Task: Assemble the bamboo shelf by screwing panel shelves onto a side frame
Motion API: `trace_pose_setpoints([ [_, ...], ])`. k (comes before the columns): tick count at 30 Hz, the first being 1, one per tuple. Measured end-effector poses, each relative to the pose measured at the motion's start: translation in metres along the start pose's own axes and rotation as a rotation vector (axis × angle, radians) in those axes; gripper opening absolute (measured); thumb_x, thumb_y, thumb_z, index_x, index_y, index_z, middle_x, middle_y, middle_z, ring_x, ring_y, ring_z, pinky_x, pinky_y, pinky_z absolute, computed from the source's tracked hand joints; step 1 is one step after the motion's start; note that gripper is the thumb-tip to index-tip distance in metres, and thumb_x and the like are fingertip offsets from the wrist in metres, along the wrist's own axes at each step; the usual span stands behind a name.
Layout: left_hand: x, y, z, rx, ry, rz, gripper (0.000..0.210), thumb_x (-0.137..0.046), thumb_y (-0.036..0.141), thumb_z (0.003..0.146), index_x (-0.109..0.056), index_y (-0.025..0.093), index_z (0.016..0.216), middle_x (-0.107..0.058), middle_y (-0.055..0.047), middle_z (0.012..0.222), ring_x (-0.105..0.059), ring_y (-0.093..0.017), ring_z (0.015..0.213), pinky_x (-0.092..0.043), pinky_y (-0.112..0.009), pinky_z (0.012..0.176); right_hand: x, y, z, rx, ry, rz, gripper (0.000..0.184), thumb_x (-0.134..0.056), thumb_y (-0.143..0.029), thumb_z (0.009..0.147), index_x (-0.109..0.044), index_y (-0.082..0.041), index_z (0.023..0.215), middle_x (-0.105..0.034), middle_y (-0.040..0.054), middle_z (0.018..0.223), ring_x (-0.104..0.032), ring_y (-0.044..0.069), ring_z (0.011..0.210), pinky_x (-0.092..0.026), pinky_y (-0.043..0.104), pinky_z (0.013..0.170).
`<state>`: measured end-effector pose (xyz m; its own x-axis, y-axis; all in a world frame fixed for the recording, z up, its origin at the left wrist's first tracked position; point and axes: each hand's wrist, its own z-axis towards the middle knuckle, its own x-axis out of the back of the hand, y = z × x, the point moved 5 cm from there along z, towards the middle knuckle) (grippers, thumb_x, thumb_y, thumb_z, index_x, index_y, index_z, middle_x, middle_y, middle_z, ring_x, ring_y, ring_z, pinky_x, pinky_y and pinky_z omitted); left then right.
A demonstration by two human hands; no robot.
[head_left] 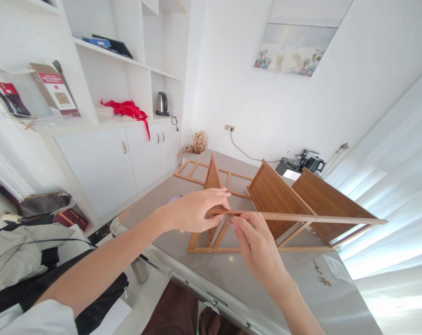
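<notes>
Wooden rack (281,197): as it lies on its side across the desk (336,307), one long rail (288,217) runs uppermost.
Left hand (197,209): clasped around the rail's end.
Right hand (256,237): pinching a small metal piece (228,218) at the rail.
Fastening: seemingly the step in hand; next move calls for steady rail, careful turning.

A white wall unit (126,28) stands at the left, with open shelves (139,63) above and cabinet doors (97,167) with curved handles (124,148) below. A floral landscape painting (298,39) hangs on the plain white wall (225,70) over an electrical outlet (228,127). At the right, bright light glows through sheer white curtains (403,186) beside the glossy gray tabletop (295,302); pale floor (150,291) shows below.
</notes>
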<state>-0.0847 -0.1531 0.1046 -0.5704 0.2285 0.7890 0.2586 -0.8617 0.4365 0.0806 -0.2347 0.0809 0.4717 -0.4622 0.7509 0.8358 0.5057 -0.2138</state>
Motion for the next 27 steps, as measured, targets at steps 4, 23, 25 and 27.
trace_pose_setpoints([
  [4,-0.0024,-0.0029,0.0001,-0.009,0.004,0.003,0.019,-0.058,0.028,0.096,-0.063,0.026,0.114,-0.053,-0.006,0.151,-0.041,-0.024,0.147,-0.041,-0.043,0.116,0.0005,-0.0007,0.0007,-0.007,-0.021,0.017,0.019,-0.046,-0.018,0.103,-0.065,-0.022,0.103,-0.059,0.0073,0.096,-0.053,0.021,0.089,-0.047,0.036,0.078],
  [23,0.0059,-0.0032,0.0059,-0.009,-0.087,0.020,0.019,-0.057,0.033,0.098,-0.065,0.027,0.114,-0.056,-0.003,0.149,-0.041,-0.023,0.147,-0.041,-0.040,0.116,0.0006,-0.0029,0.0010,0.003,-0.024,0.014,0.020,-0.045,-0.016,0.102,-0.064,-0.021,0.101,-0.058,0.0080,0.096,-0.053,0.021,0.089,-0.046,0.036,0.077],
  [25,0.0066,-0.0028,0.0063,-0.001,-0.091,0.024,0.019,-0.056,0.034,0.098,-0.065,0.027,0.114,-0.055,-0.003,0.150,-0.041,-0.023,0.147,-0.041,-0.040,0.116,0.0007,-0.0032,0.0008,0.004,-0.020,0.011,0.020,-0.045,-0.016,0.102,-0.064,-0.022,0.100,-0.058,0.0077,0.095,-0.053,0.021,0.089,-0.046,0.036,0.077],
  [27,0.0073,-0.0022,0.0066,0.007,-0.098,0.028,0.019,-0.055,0.035,0.099,-0.065,0.027,0.113,-0.055,-0.003,0.150,-0.040,-0.023,0.147,-0.040,-0.039,0.117,0.0008,-0.0037,0.0009,0.003,-0.024,0.004,0.020,-0.045,-0.016,0.102,-0.064,-0.021,0.099,-0.057,0.0075,0.095,-0.053,0.021,0.088,-0.045,0.035,0.077],
])
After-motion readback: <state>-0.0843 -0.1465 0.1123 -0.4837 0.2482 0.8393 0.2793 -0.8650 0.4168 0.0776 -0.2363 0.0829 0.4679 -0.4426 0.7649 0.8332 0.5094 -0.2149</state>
